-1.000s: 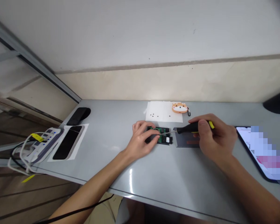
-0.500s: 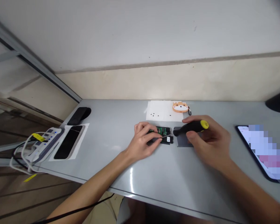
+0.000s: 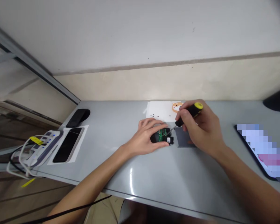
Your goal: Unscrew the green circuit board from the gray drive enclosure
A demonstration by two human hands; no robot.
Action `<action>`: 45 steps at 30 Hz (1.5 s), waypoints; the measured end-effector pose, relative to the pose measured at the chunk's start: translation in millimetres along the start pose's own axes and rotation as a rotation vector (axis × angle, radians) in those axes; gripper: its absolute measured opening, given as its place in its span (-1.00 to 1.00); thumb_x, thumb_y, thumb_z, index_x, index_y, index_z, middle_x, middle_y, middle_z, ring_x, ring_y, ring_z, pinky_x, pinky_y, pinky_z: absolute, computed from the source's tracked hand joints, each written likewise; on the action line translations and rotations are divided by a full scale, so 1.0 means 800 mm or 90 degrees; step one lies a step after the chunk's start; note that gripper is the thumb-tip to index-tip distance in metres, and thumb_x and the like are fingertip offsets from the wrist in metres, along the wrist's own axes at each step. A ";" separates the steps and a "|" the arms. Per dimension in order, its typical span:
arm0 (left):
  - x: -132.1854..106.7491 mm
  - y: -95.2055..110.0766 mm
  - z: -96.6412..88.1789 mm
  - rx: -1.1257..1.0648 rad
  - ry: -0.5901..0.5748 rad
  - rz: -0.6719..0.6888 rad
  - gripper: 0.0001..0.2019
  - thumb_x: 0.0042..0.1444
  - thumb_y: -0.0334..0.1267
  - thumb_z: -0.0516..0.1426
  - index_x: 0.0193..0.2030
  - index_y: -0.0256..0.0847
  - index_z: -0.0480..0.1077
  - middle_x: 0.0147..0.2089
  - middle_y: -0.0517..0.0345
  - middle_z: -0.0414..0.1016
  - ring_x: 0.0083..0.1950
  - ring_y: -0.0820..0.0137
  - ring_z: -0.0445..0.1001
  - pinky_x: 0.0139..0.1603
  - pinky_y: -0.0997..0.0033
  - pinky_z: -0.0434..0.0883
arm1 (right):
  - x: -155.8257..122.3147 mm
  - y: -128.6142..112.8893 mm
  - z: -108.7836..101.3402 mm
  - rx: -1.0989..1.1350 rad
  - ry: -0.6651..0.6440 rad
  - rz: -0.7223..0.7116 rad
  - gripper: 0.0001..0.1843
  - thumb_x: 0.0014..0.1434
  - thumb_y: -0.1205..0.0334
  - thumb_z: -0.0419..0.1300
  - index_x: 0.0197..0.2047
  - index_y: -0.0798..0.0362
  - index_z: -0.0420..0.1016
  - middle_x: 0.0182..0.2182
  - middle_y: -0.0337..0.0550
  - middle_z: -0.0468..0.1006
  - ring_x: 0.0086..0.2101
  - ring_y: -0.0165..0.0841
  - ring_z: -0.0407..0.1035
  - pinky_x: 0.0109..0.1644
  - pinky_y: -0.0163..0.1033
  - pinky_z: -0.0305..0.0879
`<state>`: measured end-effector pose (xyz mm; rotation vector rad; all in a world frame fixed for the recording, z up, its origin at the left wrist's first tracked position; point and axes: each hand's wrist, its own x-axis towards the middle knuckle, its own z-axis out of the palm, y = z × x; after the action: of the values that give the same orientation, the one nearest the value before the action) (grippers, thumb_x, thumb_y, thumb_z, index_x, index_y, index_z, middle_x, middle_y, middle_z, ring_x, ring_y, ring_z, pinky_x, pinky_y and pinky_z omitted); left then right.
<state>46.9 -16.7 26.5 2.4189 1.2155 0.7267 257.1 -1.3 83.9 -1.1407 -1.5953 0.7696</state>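
Screwdriver (image 3: 189, 114), black with a yellow end, is pinched between the thumb and fingers of the right hand (image 3: 204, 130), tilted, its shaft slanting left and down to the opened device (image 3: 163, 135); exactly what the tip touches is too small to tell. The opened device, a dark case showing green circuitry, lies near the middle of the grey table (image 3: 112, 124), well in from the near edge. The left hand (image 3: 146, 138) straddles it from the left, thumb along the near side, fingers along the far side, gripping it between them. Just right lies a dark panel (image 3: 184, 141), partly hidden by the right hand. At the far edge, white paper (image 3: 160, 107) bears dark bits (image 3: 153, 115) and an orange case (image 3: 176, 107), also partly covered. Broad grey surface separates the left hand from a black phone (image 3: 67, 144) and a power strip (image 3: 46, 146) at the left edge; rightward, a lit phone (image 3: 266, 152) lies well apart from the right hand.
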 end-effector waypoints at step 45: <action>-0.009 -0.008 0.013 -0.025 -0.017 -0.008 -0.78 0.35 -0.07 0.27 0.05 -0.05 0.52 0.26 0.11 0.59 0.30 0.13 0.48 0.34 0.03 0.21 | -0.004 0.020 0.008 0.030 -0.157 0.029 -0.63 0.30 0.15 0.29 0.17 -0.19 0.56 -0.32 -0.26 0.56 -0.41 -0.38 0.36 -0.36 -0.22 0.32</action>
<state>45.5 -19.7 12.5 2.3806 1.1940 0.7066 256.0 1.7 66.8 -1.0838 -1.7488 1.0035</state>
